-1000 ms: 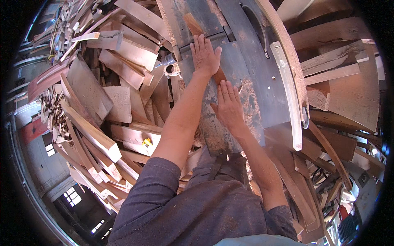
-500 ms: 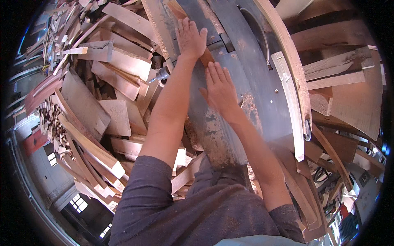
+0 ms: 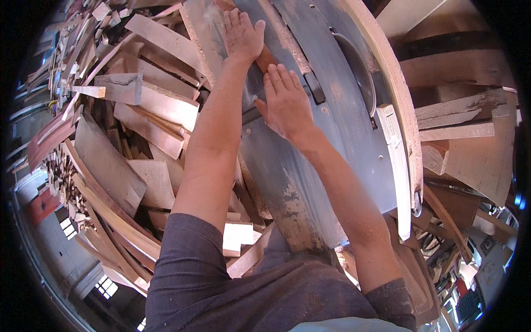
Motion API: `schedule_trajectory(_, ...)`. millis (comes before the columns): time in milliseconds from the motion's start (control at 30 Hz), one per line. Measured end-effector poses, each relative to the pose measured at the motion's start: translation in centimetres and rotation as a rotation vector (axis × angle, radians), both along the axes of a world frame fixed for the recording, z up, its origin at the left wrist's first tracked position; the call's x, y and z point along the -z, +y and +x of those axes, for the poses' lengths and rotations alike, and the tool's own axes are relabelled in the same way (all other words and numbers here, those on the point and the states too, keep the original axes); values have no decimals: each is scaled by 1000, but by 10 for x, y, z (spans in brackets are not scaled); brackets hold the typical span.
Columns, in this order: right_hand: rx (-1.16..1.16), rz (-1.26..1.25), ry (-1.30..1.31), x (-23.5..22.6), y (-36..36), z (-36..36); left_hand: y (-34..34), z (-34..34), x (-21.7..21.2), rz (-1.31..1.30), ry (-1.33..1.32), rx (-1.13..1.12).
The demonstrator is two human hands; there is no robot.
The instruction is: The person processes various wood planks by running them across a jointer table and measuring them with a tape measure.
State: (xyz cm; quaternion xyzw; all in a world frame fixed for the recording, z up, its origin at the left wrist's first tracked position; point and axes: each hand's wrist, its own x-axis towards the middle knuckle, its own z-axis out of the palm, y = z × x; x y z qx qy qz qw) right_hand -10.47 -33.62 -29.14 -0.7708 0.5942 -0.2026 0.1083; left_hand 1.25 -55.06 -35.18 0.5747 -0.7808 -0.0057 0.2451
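My left hand [image 3: 242,36] lies flat, fingers stretched out, on a narrow reddish-brown wood strip [image 3: 267,57] at the far end of my reach. Behind it and nearer to me, my right hand [image 3: 287,102] presses flat with its fingertips at the strip's near end and its thumb out to the side. Under both hands runs the long grey metal bed [image 3: 271,155] of a woodworking machine, with dust on it. Much of the strip is hidden beneath my hands; its far tip shows beyond my left fingers.
A curved dark metal piece [image 3: 358,72] sits in the machine top on the right. Beside it lie a pale wood strip [image 3: 394,166] and a long wooden edge board [image 3: 406,105]. Offcuts [image 3: 160,105] pile up on the left; stacked boards [image 3: 464,110] stand on the right.
Both hands have slid farther away along the metal bed, with the wood strip under them. My view has shifted, so the machine appears lower in it.
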Motion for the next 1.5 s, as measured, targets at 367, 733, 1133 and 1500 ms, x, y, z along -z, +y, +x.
schedule_trajectory(367,-82,-102,-138,-54,62,-7,-24,-6,-42,263,219,-275)
schedule_trajectory(733,628,283,-747,-87,324,-68,199,9,-140,729,1832,166)
schedule_trajectory(1133,433,226,-640,-127,504,-101,480,-66,-101,982,2093,-88)
schedule_trajectory(1500,305,135,-340,-95,567,-130,564,-89,-52,1035,1887,-194)
